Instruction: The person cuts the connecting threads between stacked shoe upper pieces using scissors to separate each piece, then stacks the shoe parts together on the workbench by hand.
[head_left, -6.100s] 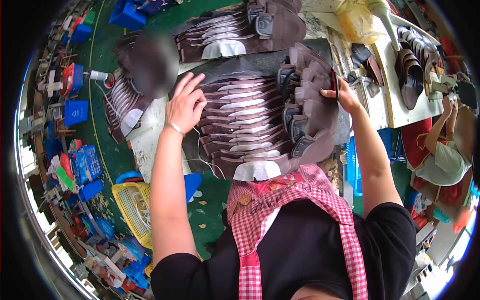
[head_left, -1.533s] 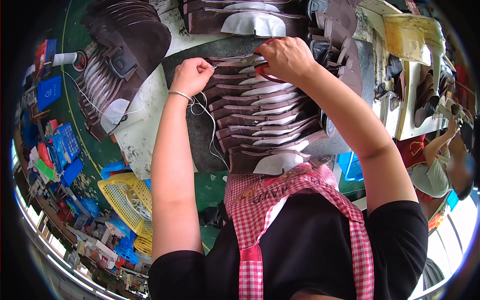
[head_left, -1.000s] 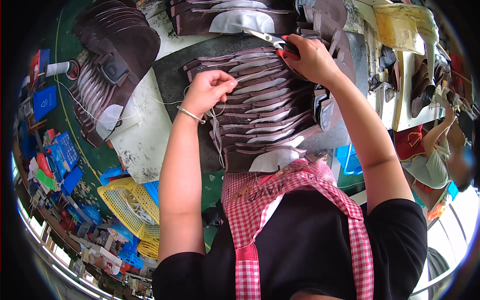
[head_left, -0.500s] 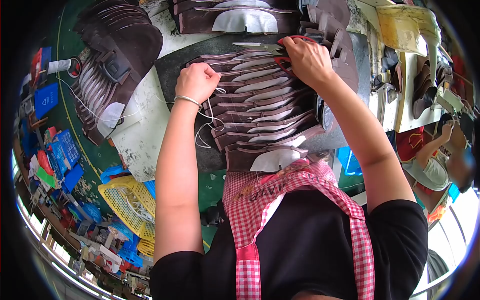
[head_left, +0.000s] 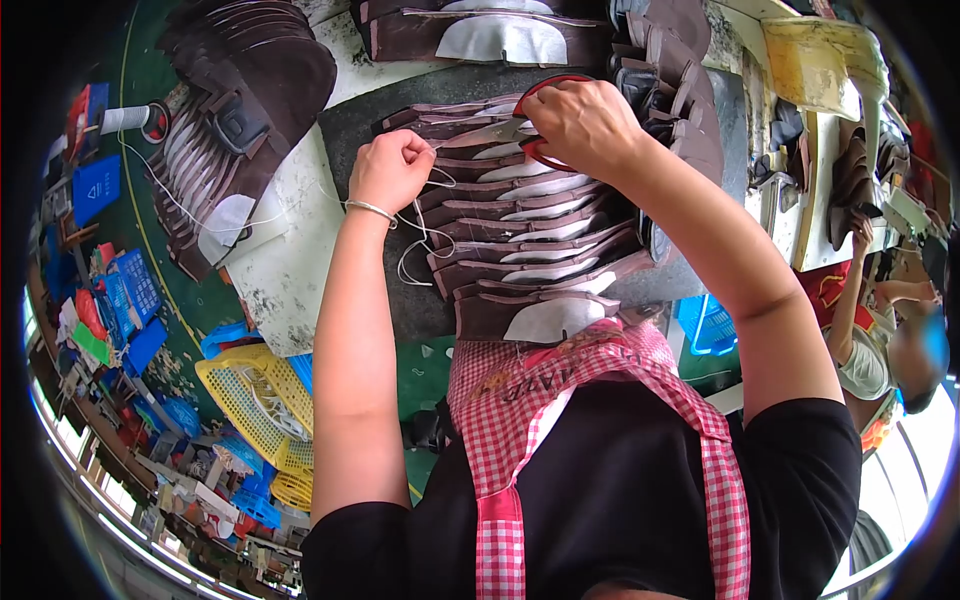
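Observation:
My left hand [head_left: 393, 168] is closed in a pinch at the left ends of a row of stitched dark brown shoe uppers [head_left: 545, 230] with pale linings. White thread [head_left: 418, 232] trails in loose loops from beneath its fingers; the pinched part itself is hidden. My right hand [head_left: 585, 118] grips red-handled scissors [head_left: 495, 132], their blades pointing left across the upper pieces, tips close to my left fingertips. The uppers lie overlapped in a column on a dark mat [head_left: 400, 305].
More brown uppers [head_left: 265, 60] are piled at the left, with a thread spool [head_left: 130, 120] beyond. Another stack [head_left: 500, 40] lies at the top. A yellow basket [head_left: 235, 385] stands below left, a yellowed container [head_left: 815, 60] at upper right. Another person [head_left: 865, 350] sits at right.
My right hand has brought the scissors left and down, so the blades now reach my left fingertips. My left hand stays nearly in place. The person at right has raised an arm.

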